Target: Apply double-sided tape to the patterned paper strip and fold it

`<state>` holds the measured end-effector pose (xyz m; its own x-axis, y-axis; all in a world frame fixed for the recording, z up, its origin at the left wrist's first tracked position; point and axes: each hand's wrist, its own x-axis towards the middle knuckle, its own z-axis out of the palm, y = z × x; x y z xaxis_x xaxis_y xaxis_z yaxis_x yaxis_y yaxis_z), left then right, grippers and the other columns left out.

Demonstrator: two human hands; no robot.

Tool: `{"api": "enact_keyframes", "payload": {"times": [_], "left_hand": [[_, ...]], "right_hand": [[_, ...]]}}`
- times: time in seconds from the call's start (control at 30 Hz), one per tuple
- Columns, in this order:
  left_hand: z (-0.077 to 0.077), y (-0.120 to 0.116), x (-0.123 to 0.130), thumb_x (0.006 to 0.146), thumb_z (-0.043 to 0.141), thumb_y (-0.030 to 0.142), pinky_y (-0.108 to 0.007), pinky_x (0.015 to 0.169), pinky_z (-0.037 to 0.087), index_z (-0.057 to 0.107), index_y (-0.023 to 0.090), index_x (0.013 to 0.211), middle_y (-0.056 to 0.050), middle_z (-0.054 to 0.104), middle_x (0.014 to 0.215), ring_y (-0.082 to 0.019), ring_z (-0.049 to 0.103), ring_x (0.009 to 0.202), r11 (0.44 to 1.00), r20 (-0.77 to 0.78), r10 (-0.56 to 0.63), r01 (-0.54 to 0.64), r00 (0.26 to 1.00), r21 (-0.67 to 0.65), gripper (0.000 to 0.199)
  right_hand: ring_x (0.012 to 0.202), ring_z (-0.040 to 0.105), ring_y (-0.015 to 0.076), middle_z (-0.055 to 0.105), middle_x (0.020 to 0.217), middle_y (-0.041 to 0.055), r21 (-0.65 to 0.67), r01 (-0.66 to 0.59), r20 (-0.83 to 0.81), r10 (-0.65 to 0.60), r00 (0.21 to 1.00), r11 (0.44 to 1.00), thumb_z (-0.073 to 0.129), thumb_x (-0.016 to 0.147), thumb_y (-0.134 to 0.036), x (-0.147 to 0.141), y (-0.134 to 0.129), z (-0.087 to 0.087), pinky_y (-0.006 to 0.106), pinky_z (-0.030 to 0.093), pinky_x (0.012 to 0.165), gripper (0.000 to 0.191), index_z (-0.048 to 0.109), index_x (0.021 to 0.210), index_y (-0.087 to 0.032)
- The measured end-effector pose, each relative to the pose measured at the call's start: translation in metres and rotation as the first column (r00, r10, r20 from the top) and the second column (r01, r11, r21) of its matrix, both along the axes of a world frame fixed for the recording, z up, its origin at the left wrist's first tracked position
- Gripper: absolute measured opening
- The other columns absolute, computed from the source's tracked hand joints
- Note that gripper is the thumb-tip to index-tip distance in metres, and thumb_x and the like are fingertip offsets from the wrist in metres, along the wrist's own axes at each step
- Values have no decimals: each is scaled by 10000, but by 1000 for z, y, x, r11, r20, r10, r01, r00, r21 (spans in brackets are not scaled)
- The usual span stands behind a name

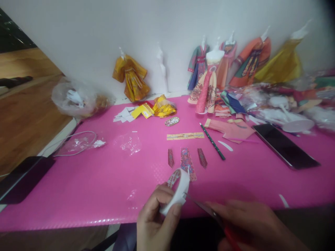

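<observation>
My left hand (pixel 159 212) grips a roll of white tape (pixel 180 190) at the front edge of the pink table. In my right hand (pixel 246 219) are red-handled scissors (pixel 218 219), with their blades pointing left at the tape; motion blurs them. Just beyond the roll lies a patterned paper strip (pixel 186 158), partly hidden by it. A dark red pointed piece lies on the left (pixel 170 158) and another on the right (pixel 202 158) of that strip. A long yellowish strip (pixel 185 136) lies behind them.
On the pink table (pixel 104 184) are a dark pencil (pixel 212 141), a phone (pixel 285 145) and a black device (pixel 24 177) with a cable. Several doll dresses, such as a golden one (pixel 131 75), stand by the wall. Plastic bags and cloth pieces are heaped at the right.
</observation>
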<state>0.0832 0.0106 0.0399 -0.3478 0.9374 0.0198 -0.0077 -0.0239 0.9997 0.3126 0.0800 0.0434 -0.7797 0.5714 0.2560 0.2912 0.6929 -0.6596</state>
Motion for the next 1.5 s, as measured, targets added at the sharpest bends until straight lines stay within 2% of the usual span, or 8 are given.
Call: {"api": "enact_keyframes", "payload": {"times": [0.33, 0.4, 0.5, 0.7, 0.8, 0.93, 1.1, 1.5], "left_hand": [[-1, 6, -6, 914, 665, 203, -309, 810, 496, 615, 262, 780, 12, 639, 822, -192, 616, 878, 976, -212, 191, -161, 958, 149, 155], [-2, 13, -19, 938, 633, 237, -334, 828, 486, 605, 259, 802, 2, 653, 842, -200, 622, 856, 969, -438, 232, -166, 868, 185, 141], [-7, 23, -46, 922, 653, 321, -362, 765, 448, 632, 251, 793, -18, 671, 782, -228, 599, 757, 974, -775, 228, -126, 590, 190, 149], [-27, 34, -78, 887, 670, 412, -437, 812, 365, 692, 236, 759, -89, 724, 846, -308, 562, 797, 981, -884, 170, -161, 435, 109, 218], [-29, 32, -78, 871, 683, 447, -456, 821, 381, 701, 229, 848, -100, 716, 874, -331, 569, 833, 983, -898, 166, -147, 407, 114, 221], [-15, 22, -61, 880, 699, 316, -409, 844, 435, 694, 244, 947, -72, 691, 944, -291, 615, 906, 972, -796, 222, -60, 563, 228, 99], [9, 19, -27, 933, 623, 227, -240, 746, 504, 709, 295, 884, 2, 689, 902, -185, 660, 859, 993, -455, -80, 112, 887, 45, 120], [11, 26, -13, 942, 570, 228, -249, 665, 453, 631, 236, 750, -3, 613, 793, -164, 601, 746, 973, -192, -232, 225, 954, -56, 202]], "right_hand": [[566, 675, 119, 701, 770, -34, 163, 79, 42, -87, 995, 983, 765, 846, -232, 1, 3, -3, 190, 506, 488, 590, 556, 1397, -213], [539, 666, 117, 691, 744, -37, 190, 78, 61, -91, 994, 979, 753, 834, -213, 1, 3, -2, 184, 510, 467, 539, 593, 1348, -194], [561, 686, 141, 707, 752, -19, 184, 109, 74, -124, 989, 977, 742, 804, -189, -1, 2, 2, 205, 554, 499, 480, 640, 1274, -181], [572, 715, 107, 741, 730, -57, -167, 256, 109, -240, 965, 952, 583, 747, -17, -4, 0, 15, 155, 499, 490, 290, 639, 936, -229], [534, 675, 85, 719, 673, -74, -203, 289, 176, -255, 951, 936, 597, 732, -11, -4, 1, 18, 153, 454, 486, 223, 576, 784, -227], [498, 599, 90, 671, 629, -74, -83, 280, 186, -261, 947, 956, 623, 687, -8, -6, 4, 16, 184, 387, 455, 225, 572, 747, -218], [564, 615, 124, 691, 719, -32, 32, 216, 143, -219, 965, 976, 623, 686, -18, -4, 4, 13, 208, 419, 484, 249, 639, 838, -216], [569, 631, 144, 684, 709, -22, 127, 141, 137, -158, 978, 982, 587, 704, -32, -4, 4, 11, 221, 455, 468, 259, 644, 868, -224]]}}
